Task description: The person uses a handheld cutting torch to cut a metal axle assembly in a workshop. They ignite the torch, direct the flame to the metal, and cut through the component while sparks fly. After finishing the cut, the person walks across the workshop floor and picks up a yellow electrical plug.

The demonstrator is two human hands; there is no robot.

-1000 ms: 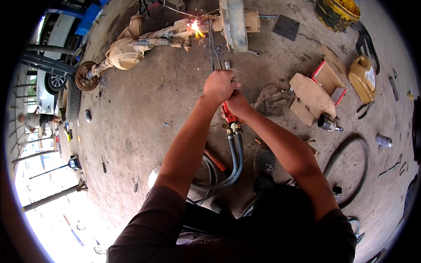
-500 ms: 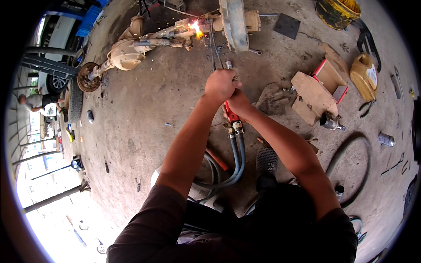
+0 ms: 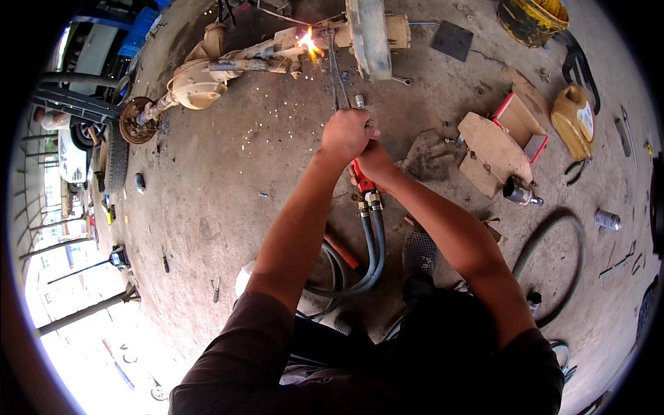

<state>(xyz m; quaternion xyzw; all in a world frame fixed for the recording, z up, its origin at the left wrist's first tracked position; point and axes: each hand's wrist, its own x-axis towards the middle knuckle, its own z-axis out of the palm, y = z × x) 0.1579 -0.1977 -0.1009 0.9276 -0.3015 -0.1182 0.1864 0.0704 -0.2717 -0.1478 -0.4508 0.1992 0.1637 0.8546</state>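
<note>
Both my hands are wrapped round a gas cutting torch with a red handle [image 3: 364, 181]. My left hand [image 3: 346, 131] grips it farther forward, and my right hand [image 3: 374, 163] closes on it just behind, against the left. Two thin metal tubes [image 3: 337, 72] run from my left hand to the far end. There a bright orange flame [image 3: 309, 45] burns against a rusty vehicle axle [image 3: 259, 66], beside its brake drum [image 3: 370, 40]. Sparks scatter over the floor. Two grey-blue hoses [image 3: 377, 238] leave the handle toward my feet. My fingers partly hide the grip.
To the right lie an open cardboard box [image 3: 508, 138], a golden oil jug [image 3: 574, 123], a spray can [image 3: 609, 220] and a curved hose [image 3: 581, 256]. A yellow-black bucket [image 3: 532, 21] stands at the far right. Another person [image 3: 54, 119] is at the far left, near a tyre [image 3: 117, 159].
The sparks have spread wider over the floor below the axle. My hands and the torch have hardly moved. The person at far left has changed position.
</note>
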